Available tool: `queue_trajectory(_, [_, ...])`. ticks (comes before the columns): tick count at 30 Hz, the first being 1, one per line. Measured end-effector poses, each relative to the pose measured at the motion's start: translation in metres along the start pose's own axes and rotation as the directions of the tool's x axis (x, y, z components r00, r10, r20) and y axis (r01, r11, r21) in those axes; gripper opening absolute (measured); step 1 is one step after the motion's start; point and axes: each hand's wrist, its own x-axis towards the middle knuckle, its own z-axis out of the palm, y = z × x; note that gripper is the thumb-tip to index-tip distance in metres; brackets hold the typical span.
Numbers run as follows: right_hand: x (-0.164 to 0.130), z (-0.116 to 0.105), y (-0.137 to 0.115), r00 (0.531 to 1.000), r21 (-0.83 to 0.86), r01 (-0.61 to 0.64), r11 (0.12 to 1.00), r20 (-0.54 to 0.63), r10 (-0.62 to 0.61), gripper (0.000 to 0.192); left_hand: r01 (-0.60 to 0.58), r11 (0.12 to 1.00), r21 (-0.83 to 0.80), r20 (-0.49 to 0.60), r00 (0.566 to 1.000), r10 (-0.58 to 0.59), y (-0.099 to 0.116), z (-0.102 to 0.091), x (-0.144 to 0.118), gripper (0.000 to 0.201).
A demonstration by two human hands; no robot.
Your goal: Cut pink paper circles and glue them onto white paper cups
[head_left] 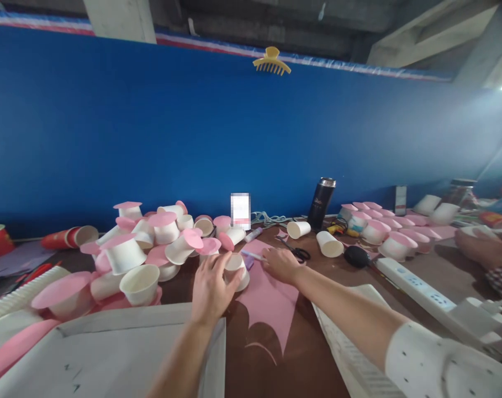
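Note:
My left hand (pixel 209 287) curls around a white paper cup (pixel 234 263), thumb on its near side and fingers on its left. The cup is partly hidden by the hand and sits at the edge of a pink paper sheet (pixel 269 301) with curved cut-outs. My right hand (pixel 281 264) is closed on a slim whitish pen (pixel 253 255), just right of the cup; its fingertips are partly hidden. A purple object (pixel 249 263) lies behind the cup. Black-handled scissors (pixel 298 253) lie beyond my right hand.
White cups with pink paper discs (pixel 122 253) are heaped at left; more cups with pink tops (pixel 397 244) stand at right. A black flask (pixel 322 203), a phone (pixel 240 211), a power strip (pixel 416 284) and a white tray (pixel 122 354) surround the work. Another person's hand (pixel 480 246) is far right.

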Motion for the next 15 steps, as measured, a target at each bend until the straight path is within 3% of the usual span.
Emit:
queue_trajectory(5, [-0.023, 0.01, -0.001, 0.993, -0.006, -0.119, 0.993, 0.014, 0.119, 0.029, 0.041, 0.999, 0.017, -0.178, 0.983, -0.038, -0.003, -0.007, 0.004, 0.04])
queue_trajectory(10, [-0.042, 0.007, -0.002, 0.984, 0.018, -0.164, 0.986, 0.071, 0.162, 0.026, 0.118, 0.992, 0.045, -0.22, 0.97, -0.106, -0.001, -0.011, 0.004, 0.042])
queue_trajectory(15, [-0.048, -0.012, 0.016, 0.976, 0.119, -0.219, 0.969, 0.04, 0.215, 0.024, 0.117, 0.993, 0.018, -0.248, 0.963, -0.109, 0.0, -0.013, 0.004, 0.041])
